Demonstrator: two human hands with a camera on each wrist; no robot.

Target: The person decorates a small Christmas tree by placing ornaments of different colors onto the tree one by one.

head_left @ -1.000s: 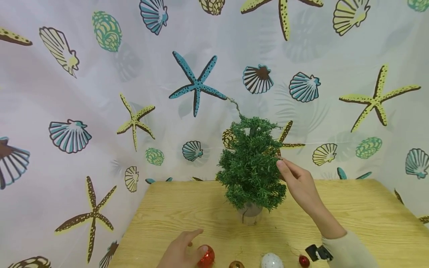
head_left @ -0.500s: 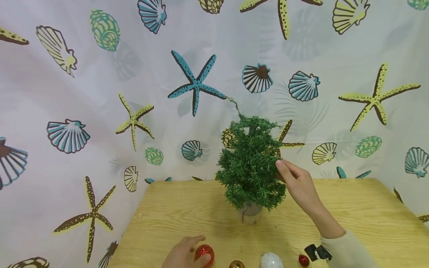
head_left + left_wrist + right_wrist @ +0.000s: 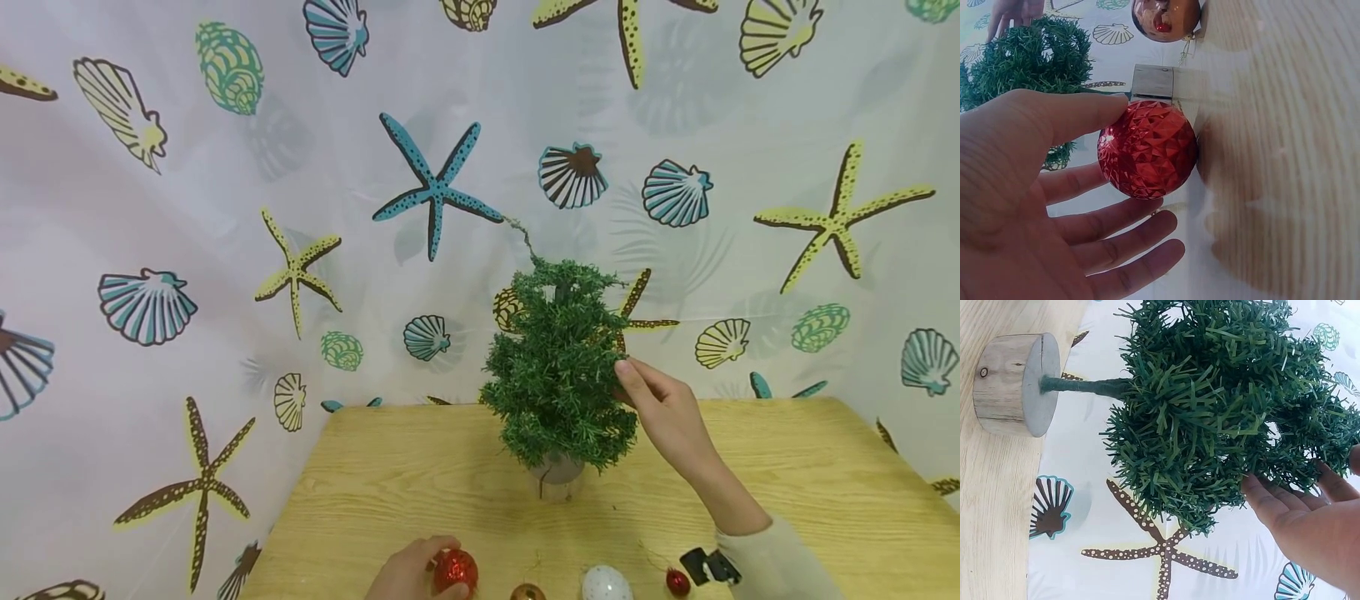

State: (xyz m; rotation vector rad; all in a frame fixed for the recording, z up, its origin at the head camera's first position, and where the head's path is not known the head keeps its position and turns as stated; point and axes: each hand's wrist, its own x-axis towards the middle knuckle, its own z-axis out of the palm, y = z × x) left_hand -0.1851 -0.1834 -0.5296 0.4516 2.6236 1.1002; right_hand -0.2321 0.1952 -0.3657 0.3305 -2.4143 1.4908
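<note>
A small artificial Christmas tree stands on a round wooden base. My right hand is at its right side, thumb and fingers pinching into the outer branches; in the right wrist view, foliage covers some fingertips of that hand. At the front of the table my left hand holds a faceted red Christmas ball. In the left wrist view the thumb lies on one side of the ball and the index finger reaches behind it, while the other fingers are spread out beyond.
Right of the red ball, a copper ball, a white speckled ball and a small dark red ball lie along the front of the wooden table. A curtain with starfish and shells hangs behind and at both sides.
My left hand has lowered slightly and its thumb and index finger have closed around the red ball. The right hand stays at the same branches of the tree.
</note>
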